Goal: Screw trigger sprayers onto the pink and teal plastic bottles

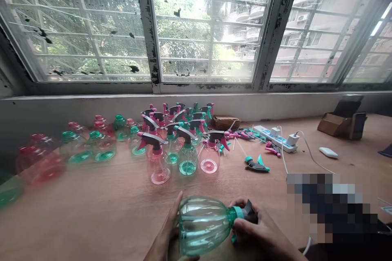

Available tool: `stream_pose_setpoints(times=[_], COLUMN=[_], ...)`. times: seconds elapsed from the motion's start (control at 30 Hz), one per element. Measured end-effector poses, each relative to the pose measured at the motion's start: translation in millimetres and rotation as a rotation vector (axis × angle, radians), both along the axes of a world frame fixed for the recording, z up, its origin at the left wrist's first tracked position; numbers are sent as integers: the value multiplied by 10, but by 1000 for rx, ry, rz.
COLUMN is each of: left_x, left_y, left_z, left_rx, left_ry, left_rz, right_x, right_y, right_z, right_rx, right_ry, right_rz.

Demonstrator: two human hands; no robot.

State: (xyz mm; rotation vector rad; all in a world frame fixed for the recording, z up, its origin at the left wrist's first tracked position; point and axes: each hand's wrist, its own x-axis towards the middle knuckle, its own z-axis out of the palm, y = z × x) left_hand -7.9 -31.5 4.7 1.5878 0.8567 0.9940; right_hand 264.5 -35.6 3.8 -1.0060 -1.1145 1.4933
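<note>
A clear green spray bottle lies on its side between my hands, its base to the left and its neck to the right. My left hand is wrapped round the base end, with some fingers hidden behind and beneath it. At the neck, my right hand grips the black and teal spray head, thumb and fingers around the collar. Beyond them stands a group of bottles fitted with spray heads, among them a pink one and a green one.
Headless green and pink bottles stand at the left. Toward the right lie a loose spray head, a pile of pink and teal heads, a power strip with cables, a white mouse-like object and an open cardboard box.
</note>
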Motion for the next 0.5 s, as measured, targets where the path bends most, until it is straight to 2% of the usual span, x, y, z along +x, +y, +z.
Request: stream_pose_setpoints(times=[0.23,0.5], left_x=[-78,-19], left_y=[15,22], left_z=[-64,10], left_rx=[-84,6], left_ry=[-7,59], left_rz=[-49,-3], right_x=[-14,-10], right_y=[-21,-26], right_z=[16,27], right_rx=[-8,4], right_ry=[-5,35], right_rz=[-10,-55])
